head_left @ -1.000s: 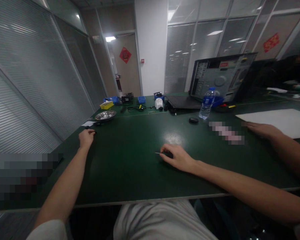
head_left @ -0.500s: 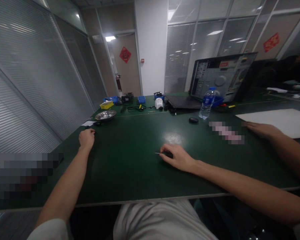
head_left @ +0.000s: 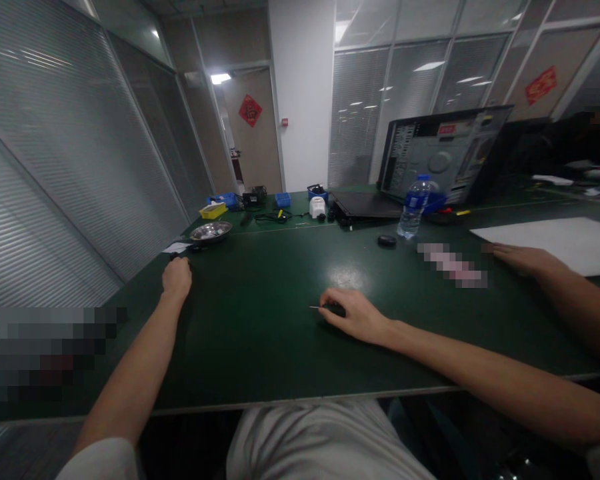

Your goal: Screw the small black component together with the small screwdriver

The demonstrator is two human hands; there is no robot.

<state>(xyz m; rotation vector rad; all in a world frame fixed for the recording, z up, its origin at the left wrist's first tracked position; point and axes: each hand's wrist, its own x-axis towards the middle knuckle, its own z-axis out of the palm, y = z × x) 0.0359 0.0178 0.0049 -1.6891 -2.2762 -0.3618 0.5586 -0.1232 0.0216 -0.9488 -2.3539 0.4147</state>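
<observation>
My right hand (head_left: 356, 315) rests on the dark green table (head_left: 260, 333), closed on a small screwdriver (head_left: 325, 308) with a black handle whose thin metal tip pokes out to the left. My left hand (head_left: 177, 277) lies far out to the left on the table, fingers curled over a small dark object that is mostly hidden. A round metal dish (head_left: 211, 231) and a scrap of white paper (head_left: 177, 247) sit just beyond the left hand.
Another person's hand (head_left: 520, 259) lies flat at the right by a white sheet (head_left: 555, 239). Further back stand a water bottle (head_left: 413, 207), a black cap (head_left: 387, 241), an open computer case (head_left: 443, 153), cables and small blue and yellow bins (head_left: 221, 203). Glass partitions run along the left.
My left hand has shifted slightly to the right and turned a little. My right hand and the other person's hand have stayed where they were.
</observation>
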